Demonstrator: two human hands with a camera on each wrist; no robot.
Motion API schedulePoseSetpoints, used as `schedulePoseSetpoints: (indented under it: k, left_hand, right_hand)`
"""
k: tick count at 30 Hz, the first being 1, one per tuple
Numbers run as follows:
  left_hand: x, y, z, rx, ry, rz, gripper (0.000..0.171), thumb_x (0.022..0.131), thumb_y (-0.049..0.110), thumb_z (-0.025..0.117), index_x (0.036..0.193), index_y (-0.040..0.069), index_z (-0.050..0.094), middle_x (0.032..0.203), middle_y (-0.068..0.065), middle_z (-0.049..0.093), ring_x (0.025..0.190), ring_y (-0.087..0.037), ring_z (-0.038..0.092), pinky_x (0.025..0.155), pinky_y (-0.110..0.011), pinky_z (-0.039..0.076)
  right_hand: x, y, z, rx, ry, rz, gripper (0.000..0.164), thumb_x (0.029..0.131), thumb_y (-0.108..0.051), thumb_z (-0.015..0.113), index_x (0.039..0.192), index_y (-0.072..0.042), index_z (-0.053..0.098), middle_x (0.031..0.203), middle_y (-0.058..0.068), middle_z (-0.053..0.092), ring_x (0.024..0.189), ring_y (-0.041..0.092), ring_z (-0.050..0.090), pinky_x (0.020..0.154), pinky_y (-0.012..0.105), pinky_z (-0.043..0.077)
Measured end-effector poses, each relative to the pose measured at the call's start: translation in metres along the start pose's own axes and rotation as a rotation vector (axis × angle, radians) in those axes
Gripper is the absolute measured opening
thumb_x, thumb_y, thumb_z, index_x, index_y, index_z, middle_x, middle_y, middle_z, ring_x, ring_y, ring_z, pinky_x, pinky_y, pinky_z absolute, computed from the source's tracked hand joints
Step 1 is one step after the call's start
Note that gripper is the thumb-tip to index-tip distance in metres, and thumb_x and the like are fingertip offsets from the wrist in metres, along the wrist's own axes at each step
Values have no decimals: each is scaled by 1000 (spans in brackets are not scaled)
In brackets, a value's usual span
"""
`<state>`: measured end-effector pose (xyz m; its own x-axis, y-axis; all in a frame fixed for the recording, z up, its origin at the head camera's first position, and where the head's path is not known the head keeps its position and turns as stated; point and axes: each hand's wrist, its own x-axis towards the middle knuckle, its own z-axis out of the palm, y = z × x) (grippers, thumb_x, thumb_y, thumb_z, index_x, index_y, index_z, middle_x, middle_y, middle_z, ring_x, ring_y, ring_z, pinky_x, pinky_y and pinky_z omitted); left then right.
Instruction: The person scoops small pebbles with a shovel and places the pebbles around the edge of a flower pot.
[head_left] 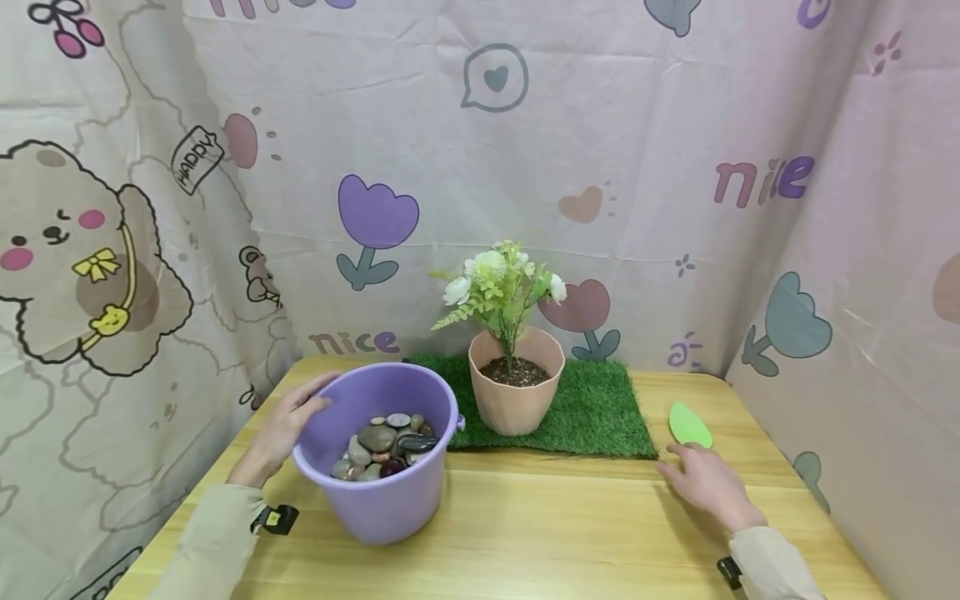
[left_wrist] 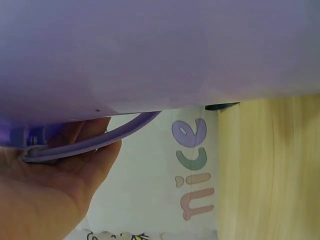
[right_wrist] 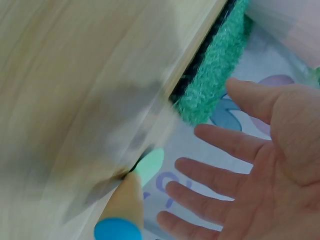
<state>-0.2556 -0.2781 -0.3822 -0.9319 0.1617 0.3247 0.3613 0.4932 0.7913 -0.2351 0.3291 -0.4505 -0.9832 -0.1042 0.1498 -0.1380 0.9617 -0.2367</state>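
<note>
Currently your left hand [head_left: 279, 432] grips the bucket [head_left: 388, 503] by its rim, left of the pot [head_left: 515, 408], stones [head_left: 382, 440] inside; your right hand [head_left: 708, 479] is loose, fingers spread, just beside the trowel [head_left: 689, 425].

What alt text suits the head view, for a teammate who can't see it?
A person's left grip holds the rim of a round purple plastic bucket containing multicoloured stones. Across the pale wooden table, their right grip is close to a green leaf-shaped blade. Behind, a faceted pink pot with white flowers stands on a green artificial-grass mat.
</note>
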Motion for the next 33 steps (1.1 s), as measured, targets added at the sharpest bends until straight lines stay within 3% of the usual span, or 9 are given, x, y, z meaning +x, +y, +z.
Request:
schedulePoseSetpoints:
  k: [10, 18, 24, 33]
  left_hand:
    - [6, 13, 15, 8, -24, 19, 45, 99, 20, 48, 142, 7, 48, 136, -21, 56, 115, -34, 56, 89, -36, 46]
    - [9, 21, 31, 5, -7, 52, 42, 96, 12, 47, 138, 7, 52, 131, -20, 60, 112, -34, 59, 89, -40, 46]
    - [11, 27, 43, 17, 11, 58, 47, 96, 9, 45, 142, 3, 50, 139, -20, 55, 122, -36, 56, 95, -34, 45]
    - [10, 38, 61, 18, 17, 69, 48, 95, 8, 45, 141, 2, 51, 139, -20, 56, 121, -36, 57, 96, -41, 46]
  right_hand:
    - [-12, 27, -8, -30, -91, 145, 68, 92, -40, 60, 140, 7, 44, 136, 42, 41, 118, 61, 44, 84, 72, 41]
    - [-16, 46, -8, -52, -112, 140, 68, 91, -34, 61, 141, 7, 42, 131, 41, 47, 115, 59, 48, 82, 70, 43]
    - [-17, 51, -7, -51, -97, 146, 66, 90, -30, 61, 139, 8, 40, 127, 40, 51, 111, 59, 51, 78, 70, 45]
    - [-13, 56, -3, -25, -114, 179, 55, 94, -19, 53, 137, 13, 41, 123, 40, 52, 110, 57, 52, 78, 68, 45]
